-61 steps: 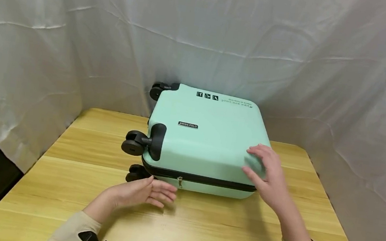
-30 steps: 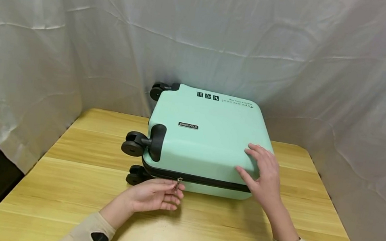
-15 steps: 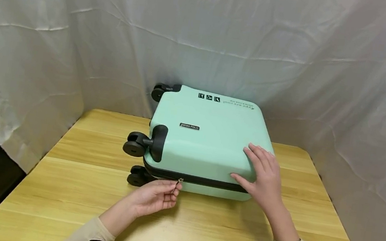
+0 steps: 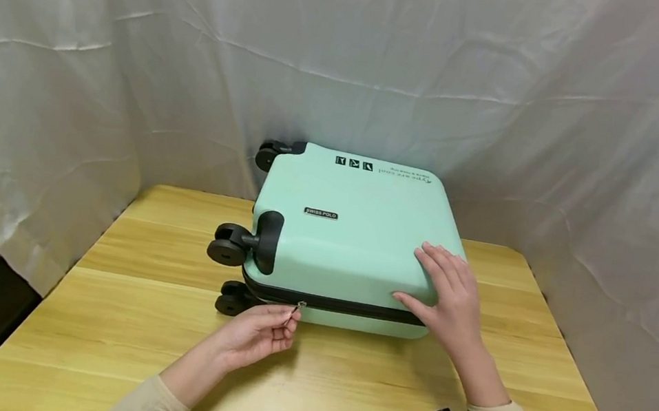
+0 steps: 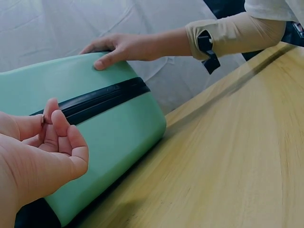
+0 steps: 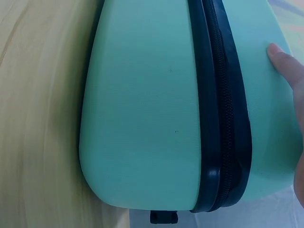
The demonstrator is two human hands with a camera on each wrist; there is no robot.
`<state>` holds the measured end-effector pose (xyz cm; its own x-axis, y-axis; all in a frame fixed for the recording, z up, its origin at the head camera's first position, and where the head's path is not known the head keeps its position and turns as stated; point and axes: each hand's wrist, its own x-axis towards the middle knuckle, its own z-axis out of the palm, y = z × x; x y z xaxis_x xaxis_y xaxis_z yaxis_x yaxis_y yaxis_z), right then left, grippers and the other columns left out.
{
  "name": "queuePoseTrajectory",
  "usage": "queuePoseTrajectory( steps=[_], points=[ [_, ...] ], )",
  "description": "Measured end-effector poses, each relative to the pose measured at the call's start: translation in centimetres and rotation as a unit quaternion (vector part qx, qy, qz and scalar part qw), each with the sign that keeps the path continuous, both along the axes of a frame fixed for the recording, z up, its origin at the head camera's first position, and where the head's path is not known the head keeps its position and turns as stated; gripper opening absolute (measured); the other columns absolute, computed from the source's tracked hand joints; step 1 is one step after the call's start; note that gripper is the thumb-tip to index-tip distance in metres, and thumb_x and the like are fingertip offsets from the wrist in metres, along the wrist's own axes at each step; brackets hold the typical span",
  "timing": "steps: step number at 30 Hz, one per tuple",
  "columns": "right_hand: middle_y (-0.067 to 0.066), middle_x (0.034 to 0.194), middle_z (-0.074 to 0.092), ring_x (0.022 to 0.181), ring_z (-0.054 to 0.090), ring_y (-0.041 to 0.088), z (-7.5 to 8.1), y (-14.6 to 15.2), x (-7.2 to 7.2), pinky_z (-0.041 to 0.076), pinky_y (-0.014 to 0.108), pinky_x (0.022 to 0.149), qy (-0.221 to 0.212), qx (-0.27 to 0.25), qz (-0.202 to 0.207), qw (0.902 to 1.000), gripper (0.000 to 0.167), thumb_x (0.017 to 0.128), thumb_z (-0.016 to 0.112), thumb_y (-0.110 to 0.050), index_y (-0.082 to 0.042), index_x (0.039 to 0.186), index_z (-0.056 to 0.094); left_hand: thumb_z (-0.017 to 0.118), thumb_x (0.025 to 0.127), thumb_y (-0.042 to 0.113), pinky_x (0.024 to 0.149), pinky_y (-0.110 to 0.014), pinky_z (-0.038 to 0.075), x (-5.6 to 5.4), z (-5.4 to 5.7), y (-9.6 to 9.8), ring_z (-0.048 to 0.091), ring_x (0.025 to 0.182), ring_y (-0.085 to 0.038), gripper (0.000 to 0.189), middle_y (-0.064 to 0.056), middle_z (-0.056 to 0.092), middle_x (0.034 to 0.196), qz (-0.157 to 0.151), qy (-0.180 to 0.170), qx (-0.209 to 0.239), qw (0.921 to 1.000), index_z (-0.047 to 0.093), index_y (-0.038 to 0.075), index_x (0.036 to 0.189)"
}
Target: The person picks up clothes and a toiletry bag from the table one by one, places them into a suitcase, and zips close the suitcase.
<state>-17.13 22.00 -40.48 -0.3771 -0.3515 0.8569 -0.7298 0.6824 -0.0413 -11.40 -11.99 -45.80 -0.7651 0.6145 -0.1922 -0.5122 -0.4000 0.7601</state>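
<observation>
A mint-green hard-shell suitcase (image 4: 355, 250) lies flat on the wooden table, its wheels pointing left. Along its near side runs a black zipper (image 6: 224, 104), whose teeth look closed in the right wrist view. My left hand (image 4: 257, 336) pinches the small metal zipper pull (image 4: 299, 306) between thumb and index finger, near the wheeled end. In the left wrist view, the other fingers of that hand curl beneath the pull. With fingers spread, my right hand (image 4: 448, 304) rests on the near right corner of the upper shell, thumb (image 6: 280, 57) toward the zipper.
Black wheels (image 4: 228, 244) jut out from the suitcase's left end. A light grey curtain (image 4: 350, 48) hangs right behind the suitcase and along both sides. The wooden tabletop (image 4: 353, 403) stretches in front of the suitcase.
My left hand has come from beside the suitcase to the zipper pull, pinched it and shifted slightly left with it. My right hand has slid a little left on the shell.
</observation>
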Motion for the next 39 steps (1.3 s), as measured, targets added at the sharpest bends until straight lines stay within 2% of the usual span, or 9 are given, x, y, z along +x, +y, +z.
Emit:
queuePoseTrajectory(
  steps=[10, 14, 25, 39],
  points=[
    [0.016, 0.125, 0.066, 0.117, 0.058, 0.036, -0.3, 0.1, -0.2, 0.039, 0.053, 0.100, 0.004, -0.009, -0.006, 0.9999, 0.074, 0.081, 0.065, -0.064, -0.004, 0.125, 0.065, 0.046, 0.103, 0.013, 0.085, -0.024, 0.049, 0.1, 0.0, -0.3, 0.057, 0.085, -0.006, 0.019, 0.006, 0.063, 0.092, -0.002, -0.002, 0.016, 0.9999, 0.064, 0.012, 0.103],
    [0.016, 0.124, 0.066, 0.117, 0.057, 0.037, -0.4, -0.1, -0.2, 0.038, 0.053, 0.099, 0.001, -0.011, -0.002, 0.9999, 0.074, 0.081, 0.066, -0.063, -0.003, 0.125, 0.065, 0.043, 0.104, 0.012, 0.086, -0.024, 0.048, 0.5, -0.2, -1.0, 0.057, 0.086, -0.005, 0.023, 0.008, 0.064, 0.095, -0.001, 0.003, 0.035, 0.9994, 0.065, 0.014, 0.104],
    [0.016, 0.125, 0.066, 0.118, 0.056, 0.036, -0.4, 0.1, -0.2, 0.038, 0.054, 0.100, -0.002, -0.013, -0.009, 0.9999, 0.075, 0.080, 0.065, -0.065, -0.004, 0.125, 0.065, 0.033, 0.105, 0.008, 0.091, -0.025, 0.049, 1.0, -0.8, -3.9, 0.057, 0.088, -0.008, 0.033, 0.005, 0.065, 0.095, 0.034, 0.016, 0.091, 0.9951, 0.066, 0.012, 0.105],
    [0.016, 0.124, 0.066, 0.118, 0.056, 0.036, -0.3, 0.2, -0.1, 0.038, 0.054, 0.100, -0.007, -0.012, -0.010, 0.9999, 0.076, 0.080, 0.065, -0.064, -0.003, 0.124, 0.065, 0.034, 0.105, 0.008, 0.085, -0.023, 0.050, 1.2, -0.5, -5.0, 0.058, 0.088, -0.009, 0.037, 0.003, 0.067, 0.095, 0.044, 0.035, 0.095, 0.9939, 0.070, 0.010, 0.106]
  ],
)
